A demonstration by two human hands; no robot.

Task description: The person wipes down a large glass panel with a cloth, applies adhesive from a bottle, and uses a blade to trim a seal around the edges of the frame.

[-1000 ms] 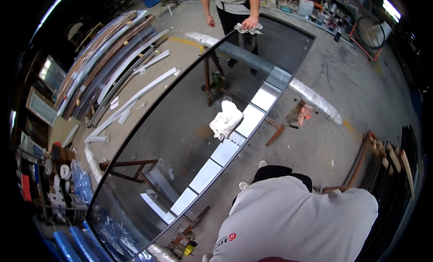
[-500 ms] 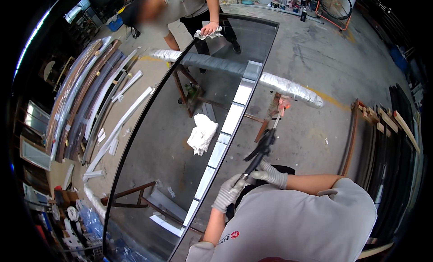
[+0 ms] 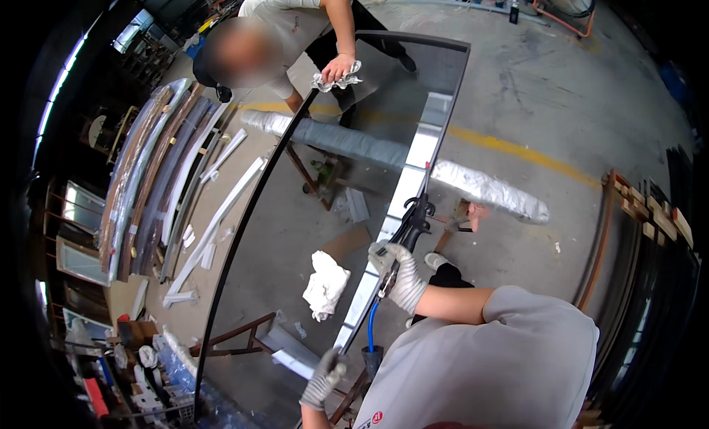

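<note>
- Now the black gun-like tool (image 3: 413, 221) lies along the near long edge (image 3: 447, 119) of the dark-rimmed glass pane (image 3: 284, 233); half a second ago it was held off to the right of it, both gloves on it.
- Its red tip (image 3: 427, 165) now sits by that edge, which I judge brings the work to the pane's border; whether it touches cannot be told.
- Right hand (image 3: 404, 280): closed around the tool's rear, a blue hose (image 3: 371, 325) running down from there.
- Left hand (image 3: 323, 379): parted from the tool, fingers curled, near the same edge lower down; I cannot tell whether it holds anything.
- Across the pane, a co-worker's hand (image 3: 340, 67) presses a crumpled rag at the rim; a white cloth (image 3: 326, 287) lies on the glass.
- Room to move seems widest rightward, over grey floor (image 3: 509, 274), but the silver-wrapped support (image 3: 491, 191) juts out beneath the pane and may catch a leg.
</note>
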